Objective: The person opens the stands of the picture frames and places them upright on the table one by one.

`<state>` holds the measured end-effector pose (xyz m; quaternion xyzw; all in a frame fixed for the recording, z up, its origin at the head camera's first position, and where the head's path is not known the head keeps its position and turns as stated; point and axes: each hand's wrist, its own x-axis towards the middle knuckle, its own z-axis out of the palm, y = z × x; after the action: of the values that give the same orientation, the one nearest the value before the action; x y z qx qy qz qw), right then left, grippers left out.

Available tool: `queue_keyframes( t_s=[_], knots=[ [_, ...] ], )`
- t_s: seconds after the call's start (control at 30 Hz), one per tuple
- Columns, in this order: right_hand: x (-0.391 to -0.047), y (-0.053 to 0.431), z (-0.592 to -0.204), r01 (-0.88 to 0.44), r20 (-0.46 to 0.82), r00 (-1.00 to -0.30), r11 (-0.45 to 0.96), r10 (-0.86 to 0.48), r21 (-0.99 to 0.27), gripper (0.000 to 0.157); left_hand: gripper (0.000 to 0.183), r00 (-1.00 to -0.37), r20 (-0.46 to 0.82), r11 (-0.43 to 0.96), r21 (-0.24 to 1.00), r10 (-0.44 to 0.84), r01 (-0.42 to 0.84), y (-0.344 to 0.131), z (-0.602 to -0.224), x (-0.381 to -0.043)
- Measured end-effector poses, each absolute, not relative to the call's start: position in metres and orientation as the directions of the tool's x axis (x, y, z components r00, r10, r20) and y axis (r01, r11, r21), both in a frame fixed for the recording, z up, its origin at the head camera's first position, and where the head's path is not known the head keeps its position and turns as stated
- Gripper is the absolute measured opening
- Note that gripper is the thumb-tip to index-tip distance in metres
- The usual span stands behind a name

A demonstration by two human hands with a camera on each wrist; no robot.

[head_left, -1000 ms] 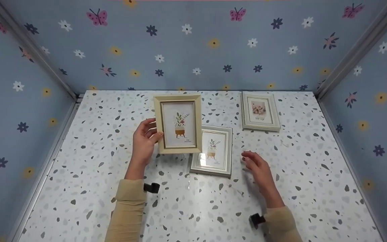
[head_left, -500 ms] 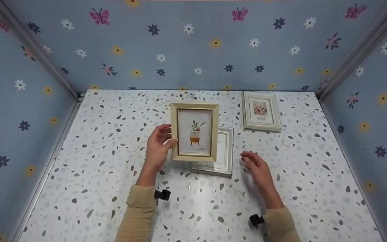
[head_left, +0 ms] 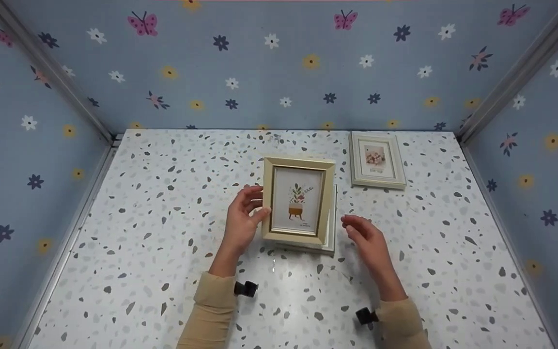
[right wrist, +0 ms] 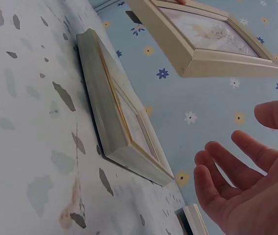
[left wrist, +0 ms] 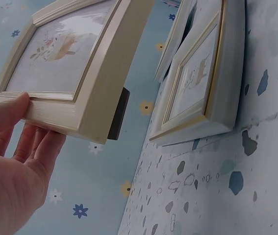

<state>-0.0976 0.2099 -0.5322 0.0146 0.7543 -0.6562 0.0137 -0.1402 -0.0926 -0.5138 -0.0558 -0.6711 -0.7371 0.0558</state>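
My left hand point(head_left: 241, 225) pinches the left side of a cream picture frame point(head_left: 267, 198), thumb on the front and fingers behind. The frame shows a potted plant print and is held up above the table. Beneath it lies a silvery-white picture frame point(head_left: 331, 228), mostly covered in the head view. In the left wrist view this lower frame point(left wrist: 222, 88) lies flat on the table, with a visible gap to the held frame point(left wrist: 104, 73). My right hand point(head_left: 368, 242) hovers just right of both frames, fingers loosely bent, holding nothing.
Another whitish picture frame point(head_left: 395, 160) with a pink flower print lies near the back right of the speckled table point(head_left: 162, 169). Blue walls point(head_left: 279, 63) with flowers and butterflies enclose the back and both sides. Black wrist mounts point(head_left: 247, 289) sit by the sleeves.
My left hand has carried the cream picture frame rightward and nearer, so it now overlaps most of the silvery-white frame. My right hand has shifted only slightly left.
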Motion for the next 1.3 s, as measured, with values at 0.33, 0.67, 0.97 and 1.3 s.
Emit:
queue_keyframes(
  t_s=[0.33,0.67,0.97,1.3],
  knots=[
    [-0.097,0.193,-0.512,-0.002,0.004,-1.000,0.092,0.028,-0.996,0.038,0.048,-0.987,0.156,-0.084,0.985,0.028,0.153,-0.076,-0.513,-0.131],
    [-0.101,0.188,-0.522,-0.117,0.118,-0.986,0.018,0.115,-0.993,0.042,0.046,-0.988,0.152,-0.113,0.982,0.020,0.149,-0.067,-0.523,-0.125],
    [-0.101,0.187,-0.526,-0.181,0.181,-0.967,0.016,0.178,-0.983,0.043,0.048,-0.990,0.132,-0.132,0.983,0.043,0.125,-0.062,-0.526,-0.123],
    [-0.100,0.186,-0.525,-0.213,0.204,-0.962,-0.034,0.182,-0.976,0.042,0.045,-0.995,0.100,-0.016,0.995,0.020,0.099,-0.060,-0.496,-0.112]
  ],
)
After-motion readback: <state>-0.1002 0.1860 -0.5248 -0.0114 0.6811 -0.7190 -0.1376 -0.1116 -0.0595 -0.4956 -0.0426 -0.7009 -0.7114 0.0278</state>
